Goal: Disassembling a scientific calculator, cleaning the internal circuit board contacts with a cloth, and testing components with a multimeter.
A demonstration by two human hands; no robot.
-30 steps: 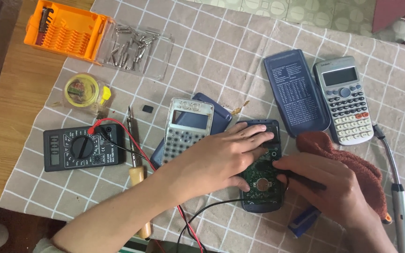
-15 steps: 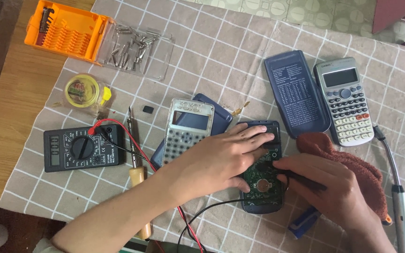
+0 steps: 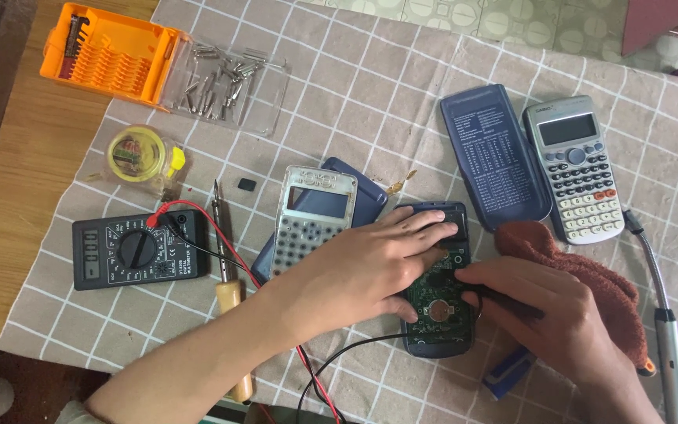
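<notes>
Checked cloth covers the bench, where the left hand [image 3: 370, 267] presses flat on the opened calculator's circuit board [image 3: 437, 302] while the right hand [image 3: 559, 314], beside it, pinches a black probe [image 3: 504, 302] onto it, seemingly testing contacts.

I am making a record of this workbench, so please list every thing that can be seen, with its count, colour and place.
opened calculator: 1, dark blue shell, green board showing, centre, under both hands
keypad front panel: 1, grey, left of the opened calculator
whole calculator: 1, grey, upper right
slide cover: 1, dark blue, left of the whole calculator
multimeter: 1, black, left, red and black leads attached
soldering iron: 1, wooden handle, right of the multimeter
bit case: 1, orange, top left
clear lid: 1, holding metal bits, beside the bit case
solder reel: 1, yellow, above the multimeter
cloth: 1, reddish brown, right
checked tablecloth: 1, grey and white
left hand: presses the board
right hand: holds a black probe
</notes>
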